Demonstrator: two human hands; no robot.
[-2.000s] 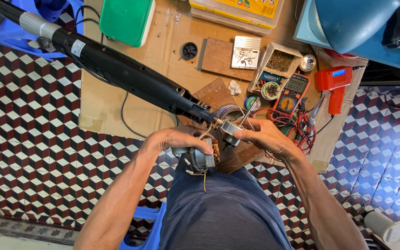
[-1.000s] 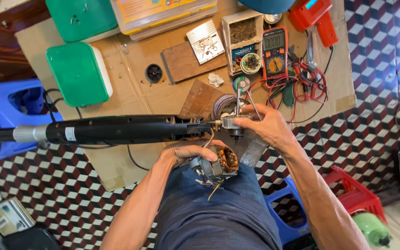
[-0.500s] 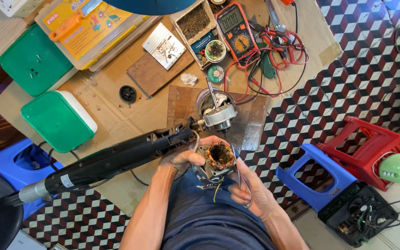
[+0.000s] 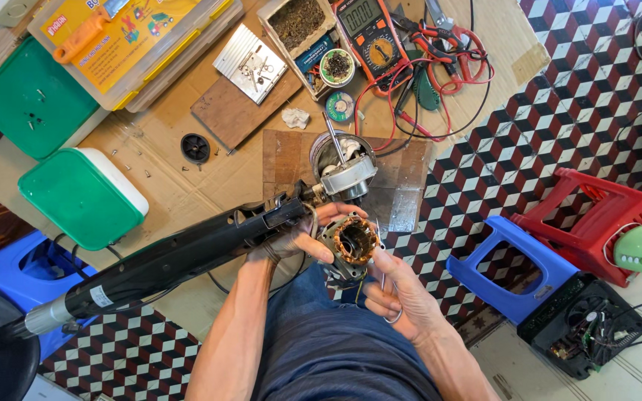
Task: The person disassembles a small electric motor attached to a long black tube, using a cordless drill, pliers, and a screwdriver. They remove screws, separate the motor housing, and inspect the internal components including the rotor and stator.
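Right hand (image 4: 403, 297) has dropped lower, pinching thin metal scissors (image 4: 385, 286); left hand (image 4: 302, 236) grips the copper-wound stator (image 4: 351, 243)

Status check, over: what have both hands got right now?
Left hand grips the motor stator, copper windings facing up. Right hand just below it, pinching a thin metal tool. Black fan pole lies across the left forearm.

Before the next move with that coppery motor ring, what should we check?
1. Left hand grips the motor stator: ok.
2. Right hand has the thin metal tool: ok, though what kind of tool it is, cannot tell.
3. Black fan stand lies steady across the lap: cannot tell.
4. Rotor housing rests on the wooden board, clear of the hands: ok.
5. Red multimeter leads stay away from the stator: ok.
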